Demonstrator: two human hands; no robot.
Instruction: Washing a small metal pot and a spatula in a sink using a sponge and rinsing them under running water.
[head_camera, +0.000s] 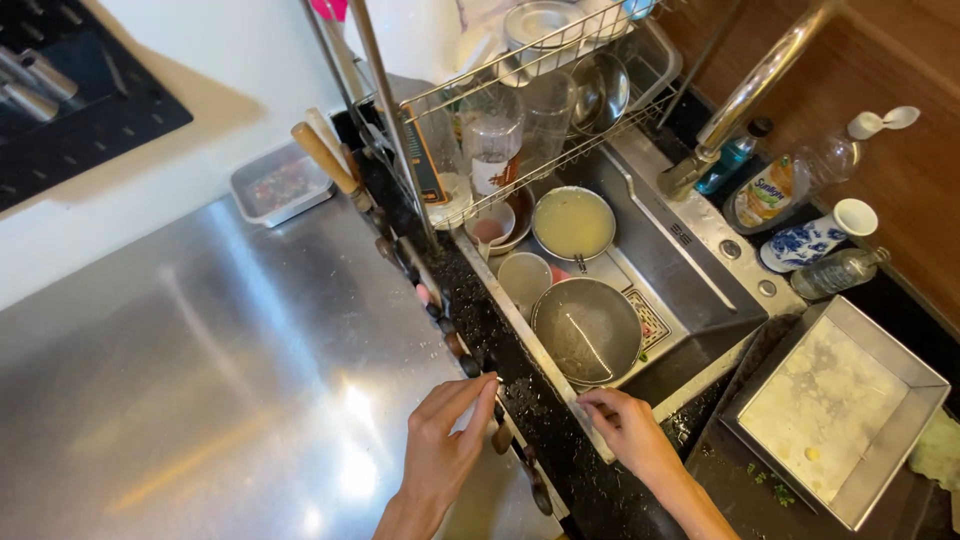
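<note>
Bottles mostly parked behind sink, by tap. Clear plastic bottle (768, 192) lay on its side on back ledge, yellow-green label with bit of red. Dark teal bottle (730, 162) stood just beside tap base, black cap, label too small to make out. Another clear bottle (838, 272) lay near blue-and-white cup, no label readable. Up in dish rack: clear jar (494, 150) with white label, red mark on it, plus flat orange-and-black label (429, 160) on something next to rack post. No screens, no signs.
</note>
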